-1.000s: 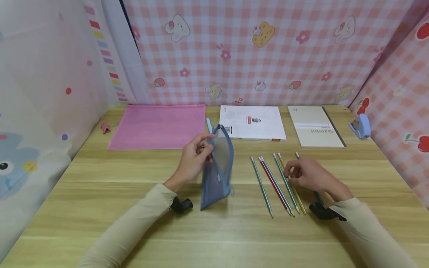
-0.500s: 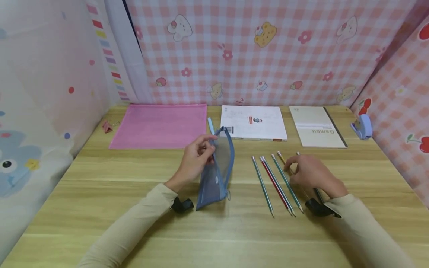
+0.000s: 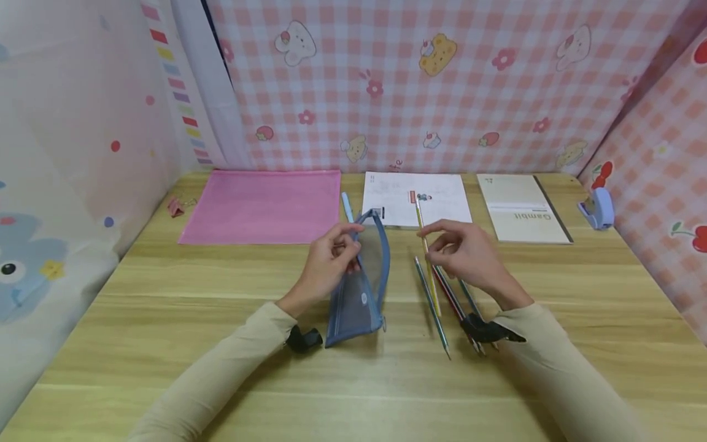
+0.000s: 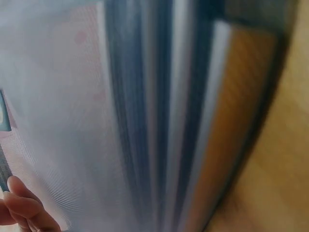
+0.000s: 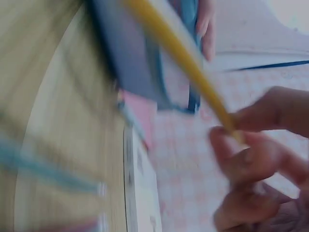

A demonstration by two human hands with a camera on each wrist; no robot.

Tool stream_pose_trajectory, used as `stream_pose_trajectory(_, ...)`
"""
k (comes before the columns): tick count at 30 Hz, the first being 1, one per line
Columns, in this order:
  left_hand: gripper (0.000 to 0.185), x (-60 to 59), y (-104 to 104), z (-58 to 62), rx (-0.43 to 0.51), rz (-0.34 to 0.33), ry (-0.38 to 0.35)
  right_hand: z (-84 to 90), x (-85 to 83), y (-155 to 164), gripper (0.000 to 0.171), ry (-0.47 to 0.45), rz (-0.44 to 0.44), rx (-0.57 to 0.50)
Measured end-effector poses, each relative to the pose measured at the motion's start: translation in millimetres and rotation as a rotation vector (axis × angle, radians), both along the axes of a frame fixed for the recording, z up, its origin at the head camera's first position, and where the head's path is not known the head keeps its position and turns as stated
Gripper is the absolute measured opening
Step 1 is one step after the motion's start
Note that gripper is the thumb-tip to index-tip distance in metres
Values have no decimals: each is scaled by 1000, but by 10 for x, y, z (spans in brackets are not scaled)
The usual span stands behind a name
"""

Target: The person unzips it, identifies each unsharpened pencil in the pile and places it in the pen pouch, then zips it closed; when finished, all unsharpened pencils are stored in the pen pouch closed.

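Note:
My left hand [image 3: 331, 252] pinches the upper edge of a blue mesh zip pouch [image 3: 348, 307], which stands on end with its mouth gaping to the right. In the left wrist view the pouch's pale mesh [image 4: 58, 121] fills much of the frame, blurred. Just right of the pouch, my right hand [image 3: 466, 252] pinches a yellow pencil [image 3: 432, 282] between thumb and fingers, its eraser end up, above the table. Below it lie a teal pencil [image 3: 442, 336], a red pencil [image 3: 453, 303] and others partly hidden by my right hand and wrist.
At the back lie a pink pouch [image 3: 262, 205], a light blue pen-like stick [image 3: 347, 207], a white book [image 3: 442, 212] and a beige notebook [image 3: 516, 215]. A purple tape dispenser [image 3: 599, 209] stands far right; a pink binder clip [image 3: 175, 207] lies far left.
My right hand has picked up the yellow pencil from the right of the row and carried it left, close to the pouch. My left hand keeps its grip on the pouch, barely moving.

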State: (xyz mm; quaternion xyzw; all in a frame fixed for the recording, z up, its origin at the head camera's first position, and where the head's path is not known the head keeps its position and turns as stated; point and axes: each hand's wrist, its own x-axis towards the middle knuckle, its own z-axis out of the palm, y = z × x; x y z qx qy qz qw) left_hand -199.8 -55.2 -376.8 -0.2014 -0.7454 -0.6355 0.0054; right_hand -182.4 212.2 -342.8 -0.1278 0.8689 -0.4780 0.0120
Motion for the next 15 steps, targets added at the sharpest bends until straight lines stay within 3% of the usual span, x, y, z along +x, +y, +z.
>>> stream_pose_trajectory(4,33,1,21,-2,2,3,3,-17,-102,-263,32,33,-28,-298)
stream_pose_trajectory(8,33,10,48,6,2,-5,3,-84,-173,-473,33,94,-81,-440)
stream_pose_trajectory(11,33,16,59,14,-2,-9,11,-144,-181,-579,33,101,-87,-433)
stream_pose_trajectory(15,32,13,58,4,-8,-5,19,-208,-127,-675,32,72,-32,-268)
